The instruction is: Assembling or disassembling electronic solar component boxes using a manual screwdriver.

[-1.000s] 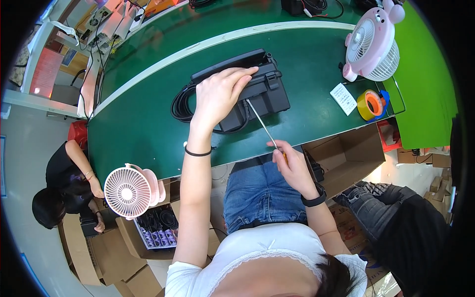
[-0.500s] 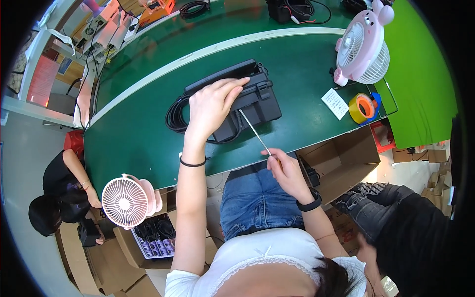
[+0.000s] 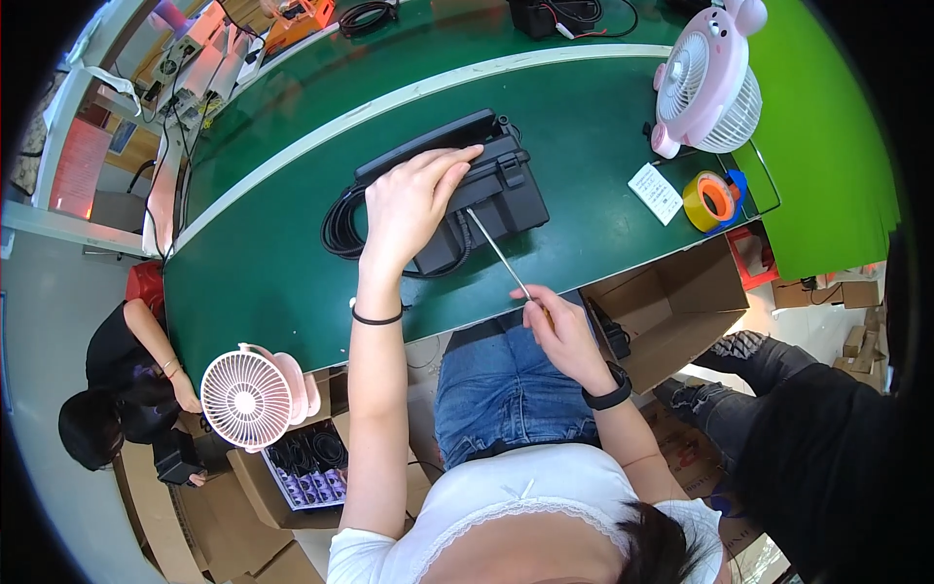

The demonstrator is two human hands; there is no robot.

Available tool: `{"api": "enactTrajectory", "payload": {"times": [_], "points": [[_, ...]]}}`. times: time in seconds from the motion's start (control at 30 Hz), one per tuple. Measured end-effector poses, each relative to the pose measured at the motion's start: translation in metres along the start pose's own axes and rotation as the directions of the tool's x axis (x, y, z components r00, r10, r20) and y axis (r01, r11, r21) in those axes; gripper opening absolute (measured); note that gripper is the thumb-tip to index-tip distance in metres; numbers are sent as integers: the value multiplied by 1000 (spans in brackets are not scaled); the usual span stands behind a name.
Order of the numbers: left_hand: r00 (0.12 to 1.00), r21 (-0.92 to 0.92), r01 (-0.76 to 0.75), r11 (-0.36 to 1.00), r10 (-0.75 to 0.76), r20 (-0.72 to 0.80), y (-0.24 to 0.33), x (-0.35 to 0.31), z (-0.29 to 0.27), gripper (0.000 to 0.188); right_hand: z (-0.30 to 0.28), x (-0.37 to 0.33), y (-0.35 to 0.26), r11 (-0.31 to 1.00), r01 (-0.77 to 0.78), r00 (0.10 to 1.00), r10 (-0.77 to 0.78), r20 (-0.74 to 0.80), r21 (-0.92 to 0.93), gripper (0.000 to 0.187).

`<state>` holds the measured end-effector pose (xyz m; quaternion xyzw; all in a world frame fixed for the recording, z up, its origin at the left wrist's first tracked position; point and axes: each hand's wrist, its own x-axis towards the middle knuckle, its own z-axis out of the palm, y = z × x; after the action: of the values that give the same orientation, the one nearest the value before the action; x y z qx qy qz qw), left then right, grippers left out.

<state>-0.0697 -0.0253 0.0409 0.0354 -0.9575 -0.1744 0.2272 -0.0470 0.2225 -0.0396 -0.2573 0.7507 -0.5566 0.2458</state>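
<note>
A black plastic box (image 3: 520,195) with side latches lies on the green bench, a coil of black cable (image 3: 341,223) at its left. My left hand (image 3: 409,200) is laid over its top, fingers together across the edge and thumb on the near side, holding it steady. My right hand (image 3: 559,336) is closed round the handle of a screwdriver (image 3: 502,255), most of which the fingers hide. The long metal shaft slants up and away, its tip touching the near face of the box close to my left thumb.
A pink fan (image 3: 715,88), a white note card (image 3: 655,194) and yellow tape (image 3: 708,202) stand at the right. Another pale pink fan (image 3: 245,399) is at the near left edge. Open cartons (image 3: 681,302) sit below. Co-workers are at left (image 3: 126,370) and right (image 3: 808,457).
The whole view has shifted slightly. My hands, the box and the screwdriver keep nearly the same places relative to each other. The person at the right has moved their arm and legs.
</note>
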Motion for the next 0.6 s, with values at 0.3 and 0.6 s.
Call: {"api": "enactTrajectory", "payload": {"times": [0.3,0.6], "points": [[1000,-5,-10,1000,10,-14,2,0,0,25,-1,1,-2,999,28,999,-28,-16,-21,22],[1000,3,-8,1000,8,-27,1,-2,0,24,6,1,7,995,100,993,-101,-66,-13,25]]}}
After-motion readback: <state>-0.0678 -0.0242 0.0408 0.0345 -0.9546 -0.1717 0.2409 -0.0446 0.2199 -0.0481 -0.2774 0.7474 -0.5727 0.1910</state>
